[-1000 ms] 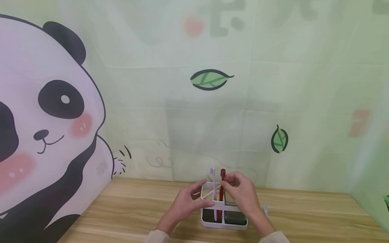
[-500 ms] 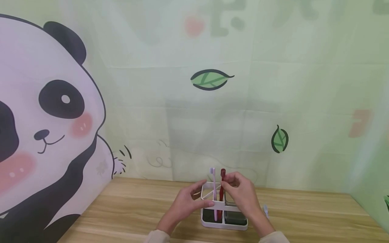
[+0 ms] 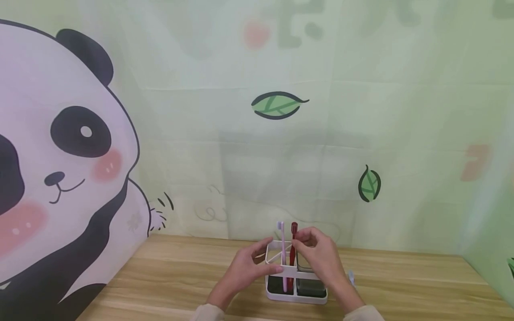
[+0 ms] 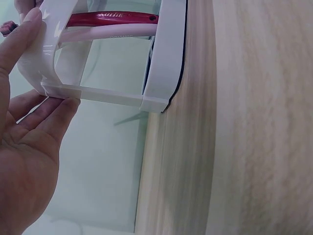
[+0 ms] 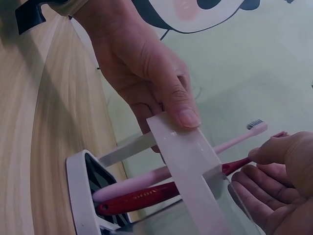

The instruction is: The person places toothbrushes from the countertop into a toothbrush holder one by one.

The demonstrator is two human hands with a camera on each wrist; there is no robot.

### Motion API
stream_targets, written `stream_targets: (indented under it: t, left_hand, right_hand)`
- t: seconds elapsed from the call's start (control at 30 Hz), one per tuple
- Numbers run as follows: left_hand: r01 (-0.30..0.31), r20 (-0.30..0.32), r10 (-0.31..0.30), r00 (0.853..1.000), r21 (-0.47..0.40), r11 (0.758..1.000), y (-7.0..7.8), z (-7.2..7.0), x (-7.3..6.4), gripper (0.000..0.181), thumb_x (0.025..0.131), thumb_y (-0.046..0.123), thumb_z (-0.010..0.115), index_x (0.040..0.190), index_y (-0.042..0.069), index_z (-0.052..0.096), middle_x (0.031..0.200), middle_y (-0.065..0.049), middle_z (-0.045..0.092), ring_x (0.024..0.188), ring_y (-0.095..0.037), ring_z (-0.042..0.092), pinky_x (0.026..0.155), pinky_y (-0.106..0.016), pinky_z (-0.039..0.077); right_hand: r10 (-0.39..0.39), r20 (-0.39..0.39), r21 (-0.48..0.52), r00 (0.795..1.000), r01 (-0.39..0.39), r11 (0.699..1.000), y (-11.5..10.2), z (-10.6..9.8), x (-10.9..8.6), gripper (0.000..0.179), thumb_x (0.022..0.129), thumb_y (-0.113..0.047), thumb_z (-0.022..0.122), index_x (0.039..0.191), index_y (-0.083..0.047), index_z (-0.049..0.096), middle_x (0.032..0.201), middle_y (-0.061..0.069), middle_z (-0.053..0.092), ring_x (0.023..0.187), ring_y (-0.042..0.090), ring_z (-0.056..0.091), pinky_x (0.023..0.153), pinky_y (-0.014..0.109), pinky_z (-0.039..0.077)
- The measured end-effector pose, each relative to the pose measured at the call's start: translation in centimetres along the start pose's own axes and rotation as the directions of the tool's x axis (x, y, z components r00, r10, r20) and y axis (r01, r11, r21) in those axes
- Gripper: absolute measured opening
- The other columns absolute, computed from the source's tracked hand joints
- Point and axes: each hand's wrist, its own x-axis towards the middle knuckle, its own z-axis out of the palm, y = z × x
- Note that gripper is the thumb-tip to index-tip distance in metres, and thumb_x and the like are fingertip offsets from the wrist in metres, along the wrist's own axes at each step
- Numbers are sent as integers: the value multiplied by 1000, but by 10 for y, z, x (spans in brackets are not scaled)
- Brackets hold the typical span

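Observation:
A white toothbrush holder [image 3: 296,298] stands on the table. My left hand [image 3: 244,268] holds its upper left corner, thumb on the front of the top frame and fingers at the side. Between thumb and index finger, my right hand [image 3: 322,255] pinches a red toothbrush [image 3: 292,257] just below its head. That brush stands upright in the holder, its handle end down at the dark base in the right wrist view. Beside it a pink toothbrush [image 5: 132,183] leans in the same section, bristles up. A see-through cup [image 3: 310,287] sits in the right section, partly hidden by my right hand.
A light blue brush head [image 3: 351,277] shows past my right wrist, the rest hidden behind the arm. The wood-grain table [image 3: 409,285] runs back to a pale green cloth [image 3: 192,133] printed with a panda [image 3: 60,147] and leaves.

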Motion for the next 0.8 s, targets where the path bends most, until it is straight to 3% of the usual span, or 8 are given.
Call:
stream_targets:
  t: [0.3, 0.8]
  left_hand:
    - [2, -10, -2, 1000, -6, 1000, 1, 0, -1, 82, 87, 21, 91, 154, -3, 51, 153, -29, 52, 134, -47, 57, 109, -47, 53]
    - [-4, -11, 4, 1000, -20, 1000, -1, 1, -1, 81, 87, 19, 91, 153, -3, 52, 153, -29, 52, 133, -47, 57, 108, -45, 54]
  right_hand:
    - [-8, 7, -45, 1000, 8, 999, -1, -22, -1, 21, 98, -11, 78, 115, -2, 72, 104, 5, 73, 98, 19, 69, 90, 32, 59]
    - [-21, -39, -152, 999, 15, 988, 14, -68, -8, 21, 99, -13, 78, 114, 0, 73, 107, 8, 76, 101, 23, 71, 89, 30, 59]
